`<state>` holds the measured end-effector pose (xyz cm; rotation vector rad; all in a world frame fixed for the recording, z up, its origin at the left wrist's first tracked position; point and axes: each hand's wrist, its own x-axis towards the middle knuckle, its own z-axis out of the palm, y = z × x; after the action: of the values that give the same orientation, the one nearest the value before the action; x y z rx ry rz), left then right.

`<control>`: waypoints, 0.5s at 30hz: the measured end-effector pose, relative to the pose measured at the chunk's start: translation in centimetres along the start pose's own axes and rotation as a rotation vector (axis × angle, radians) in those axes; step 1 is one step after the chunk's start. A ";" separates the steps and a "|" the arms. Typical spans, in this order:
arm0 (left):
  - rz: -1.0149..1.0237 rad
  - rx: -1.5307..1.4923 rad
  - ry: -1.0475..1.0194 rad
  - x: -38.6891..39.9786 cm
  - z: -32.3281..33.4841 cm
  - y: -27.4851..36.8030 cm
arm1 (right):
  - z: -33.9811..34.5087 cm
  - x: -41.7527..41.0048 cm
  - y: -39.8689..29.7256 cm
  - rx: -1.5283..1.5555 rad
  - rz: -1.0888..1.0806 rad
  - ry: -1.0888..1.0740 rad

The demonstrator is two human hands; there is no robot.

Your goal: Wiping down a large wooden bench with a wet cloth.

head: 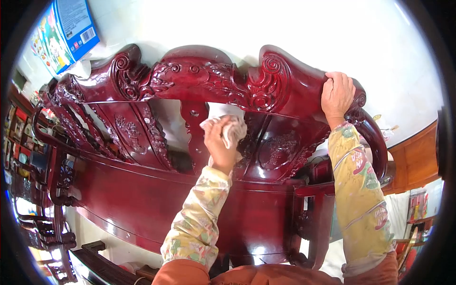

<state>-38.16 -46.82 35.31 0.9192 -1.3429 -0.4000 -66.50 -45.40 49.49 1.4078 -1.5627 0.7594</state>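
Note:
A carved, dark red lacquered wooden bench [149, 199] stands before me, with its openwork backrest upright at the far side of the seat. My left hand [221, 142] clasps a crumpled, pale cloth [235, 130] in front of the backrest, beside a narrow pierced slat [195, 131]. Whether the cloth touches the wood there, I cannot tell. Over the right part of the scrolled top rail [299, 85] my right hand [337, 95] is curled, gripping the edge. Patterned yellow sleeve covers [197, 217] reach up both my forearms.
A blue printed box [73, 32] sits beyond the bench's left end, near a white wall [285, 25]. Curved armrests [374, 139] bound the bench. Dark low furniture [103, 263] lies at lower left, crowded shelves [21, 131] at far left. A brown wooden cabinet [415, 156] is at right.

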 end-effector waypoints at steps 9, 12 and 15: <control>0.135 0.014 0.168 2.9 7.3 5.8 | 0.0 0.1 -0.2 0.038 -0.012 0.027; 0.241 -0.094 0.081 3.9 9.7 7.3 | 0.0 0.2 0.2 0.011 -0.027 0.045; 0.438 -0.017 -0.085 5.8 10.8 10.1 | 0.5 0.1 0.5 0.000 -0.012 0.043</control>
<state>-49.50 -48.50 46.25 0.5747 -1.5698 -0.1124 -67.08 -45.84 49.44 1.3908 -1.5205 0.7771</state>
